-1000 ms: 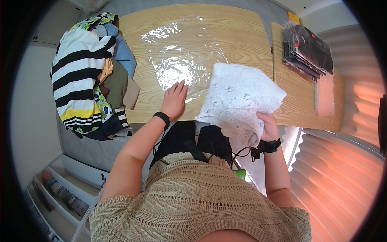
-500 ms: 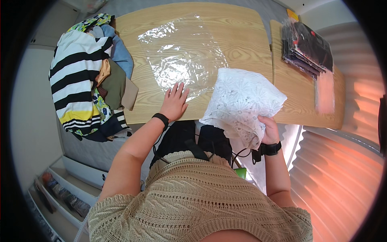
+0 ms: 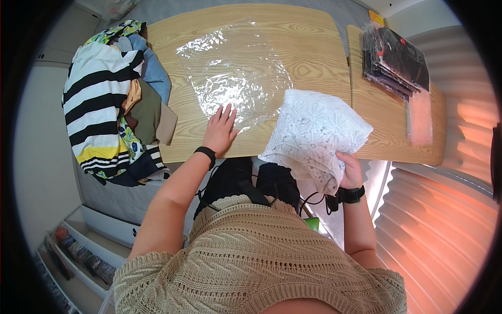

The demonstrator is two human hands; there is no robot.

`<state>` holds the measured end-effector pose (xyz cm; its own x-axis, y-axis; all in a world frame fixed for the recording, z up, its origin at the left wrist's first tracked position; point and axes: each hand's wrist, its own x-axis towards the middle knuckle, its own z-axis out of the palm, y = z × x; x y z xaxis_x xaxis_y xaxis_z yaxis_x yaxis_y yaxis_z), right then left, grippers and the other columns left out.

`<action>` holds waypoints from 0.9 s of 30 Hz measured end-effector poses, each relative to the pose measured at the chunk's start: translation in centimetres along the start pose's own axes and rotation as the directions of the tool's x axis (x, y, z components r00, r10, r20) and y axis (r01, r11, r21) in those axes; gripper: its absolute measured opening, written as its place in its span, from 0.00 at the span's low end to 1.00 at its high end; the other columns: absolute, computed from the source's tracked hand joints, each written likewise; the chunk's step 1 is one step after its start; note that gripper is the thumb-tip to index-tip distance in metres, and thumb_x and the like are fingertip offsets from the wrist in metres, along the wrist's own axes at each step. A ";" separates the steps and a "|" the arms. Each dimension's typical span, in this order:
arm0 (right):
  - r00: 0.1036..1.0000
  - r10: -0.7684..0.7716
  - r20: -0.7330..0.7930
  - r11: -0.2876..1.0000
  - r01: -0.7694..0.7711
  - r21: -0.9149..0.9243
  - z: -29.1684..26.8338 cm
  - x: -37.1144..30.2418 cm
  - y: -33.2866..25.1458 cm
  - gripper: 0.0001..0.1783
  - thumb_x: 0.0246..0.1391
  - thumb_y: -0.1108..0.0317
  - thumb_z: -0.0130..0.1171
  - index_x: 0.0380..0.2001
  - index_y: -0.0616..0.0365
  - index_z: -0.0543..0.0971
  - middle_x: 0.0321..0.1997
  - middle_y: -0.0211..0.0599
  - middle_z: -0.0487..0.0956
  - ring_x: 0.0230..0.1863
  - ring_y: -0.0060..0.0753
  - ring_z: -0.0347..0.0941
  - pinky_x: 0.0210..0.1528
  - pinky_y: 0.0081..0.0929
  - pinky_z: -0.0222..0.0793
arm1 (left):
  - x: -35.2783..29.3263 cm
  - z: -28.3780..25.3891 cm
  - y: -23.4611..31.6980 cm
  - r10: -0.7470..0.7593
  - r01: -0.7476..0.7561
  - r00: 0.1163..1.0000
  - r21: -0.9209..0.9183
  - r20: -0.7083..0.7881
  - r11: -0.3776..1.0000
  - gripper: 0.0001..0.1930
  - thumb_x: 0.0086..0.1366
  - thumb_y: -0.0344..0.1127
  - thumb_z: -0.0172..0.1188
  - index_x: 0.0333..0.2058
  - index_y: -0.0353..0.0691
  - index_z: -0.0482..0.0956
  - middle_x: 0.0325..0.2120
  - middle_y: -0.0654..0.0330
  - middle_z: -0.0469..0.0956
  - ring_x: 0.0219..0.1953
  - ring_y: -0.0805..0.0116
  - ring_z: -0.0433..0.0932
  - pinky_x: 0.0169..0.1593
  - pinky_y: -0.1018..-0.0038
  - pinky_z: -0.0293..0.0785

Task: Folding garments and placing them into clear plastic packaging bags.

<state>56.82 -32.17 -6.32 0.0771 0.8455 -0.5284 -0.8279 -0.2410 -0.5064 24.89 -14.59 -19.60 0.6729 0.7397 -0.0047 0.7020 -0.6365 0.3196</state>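
Observation:
A clear plastic bag (image 3: 235, 68) lies flat and crinkled on the wooden table (image 3: 308, 31). My left hand (image 3: 220, 132) rests open at the bag's near edge, its fingertips over the plastic. In my right hand (image 3: 351, 170) is a folded white lace garment (image 3: 319, 123), gripped by its near right corner with the thumb on top. Part of the garment lies over the table's front edge, and a loose fold hangs below it. The fingers under the cloth are hidden.
A heap of clothes, topped by a striped garment (image 3: 99, 99), sits at the table's left end. On a side table at the right lie dark garments in clear bags (image 3: 397, 60) and a pale pink plastic packet (image 3: 419, 120). Lower left stands an open drawer (image 3: 86, 256) with packets.
My left hand has shifted slightly left. The right hand keeps its hold on the lace garment, which has barely moved.

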 end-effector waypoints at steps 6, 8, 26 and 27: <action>1.000 -0.005 0.025 1.000 0.005 -0.011 0.3 -0.4 -0.1 0.31 0.51 0.80 0.48 0.60 0.68 0.56 0.57 0.52 0.68 0.56 0.49 0.68 0.58 0.43 0.65 | -0.1 1.1 -0.4 -0.004 0.008 0.998 0.068 -0.056 0.998 0.25 0.61 0.38 0.54 0.58 0.45 0.64 0.61 0.58 0.59 0.61 0.54 0.57 0.58 0.61 0.59; 1.000 -0.001 0.026 1.000 0.001 -0.004 0.4 -0.6 -0.1 0.31 0.51 0.80 0.48 0.60 0.68 0.56 0.57 0.52 0.68 0.56 0.49 0.68 0.58 0.44 0.65 | 0.2 1.1 -0.3 -0.014 0.023 0.997 0.110 -0.078 0.994 0.22 0.62 0.37 0.53 0.55 0.45 0.68 0.59 0.58 0.62 0.59 0.55 0.60 0.56 0.61 0.61; 0.998 0.009 0.062 0.999 -0.007 -0.041 0.5 -1.2 0.7 0.31 0.50 0.80 0.47 0.60 0.66 0.58 0.59 0.49 0.67 0.58 0.47 0.66 0.59 0.43 0.63 | 2.5 -2.0 0.3 0.153 -0.160 0.983 -0.071 -0.098 0.984 0.20 0.53 0.27 0.53 0.47 0.45 0.73 0.40 0.57 0.72 0.43 0.57 0.71 0.47 0.66 0.68; 0.997 0.023 0.073 0.999 -0.020 -0.040 0.7 -1.1 0.8 0.31 0.50 0.80 0.47 0.60 0.66 0.58 0.59 0.49 0.67 0.58 0.47 0.66 0.59 0.43 0.63 | 2.3 -1.7 -0.1 0.151 -0.159 0.983 -0.070 -0.100 0.985 0.20 0.53 0.27 0.53 0.47 0.45 0.73 0.40 0.57 0.72 0.43 0.57 0.71 0.47 0.66 0.68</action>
<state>55.72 -32.94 -5.63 0.0170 0.8723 -0.4887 -0.8067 -0.2768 -0.5221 26.00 -12.43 -17.98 0.7447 0.6530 0.1382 0.5683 -0.7289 0.3817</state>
